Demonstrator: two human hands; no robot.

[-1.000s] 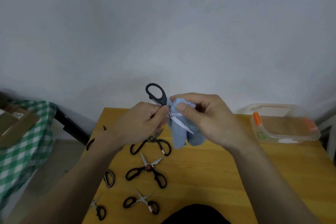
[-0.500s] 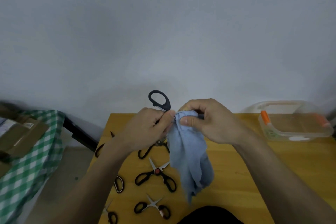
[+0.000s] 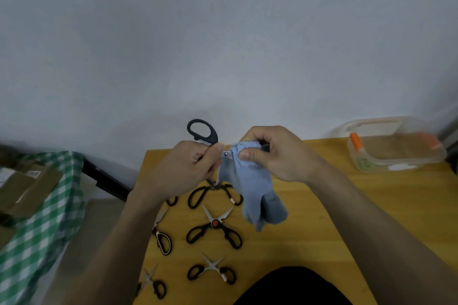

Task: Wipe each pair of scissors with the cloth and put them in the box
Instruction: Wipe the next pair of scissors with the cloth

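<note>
My left hand [image 3: 183,168] grips a pair of black-handled scissors [image 3: 202,131] above the table, one handle loop sticking up past my fingers. My right hand [image 3: 272,153] pinches a light blue cloth [image 3: 250,190] around the blades, which are hidden except near the pivot. The cloth hangs down below my right hand. Several more black-handled scissors [image 3: 214,226] lie on the wooden table [image 3: 322,230] beneath my hands. A clear plastic box [image 3: 396,153] with orange clips stands at the table's far right.
A green checked cloth with cardboard packages [image 3: 27,188] covers a surface to the left, beyond the table edge. A plain grey wall runs behind the table. A dark shape [image 3: 292,287] sits at the near edge.
My right hand slid the cloth up over the blades, hiding the bare blade seen one second ago. The cloth hung longer half a second ago and hangs shorter now.
</note>
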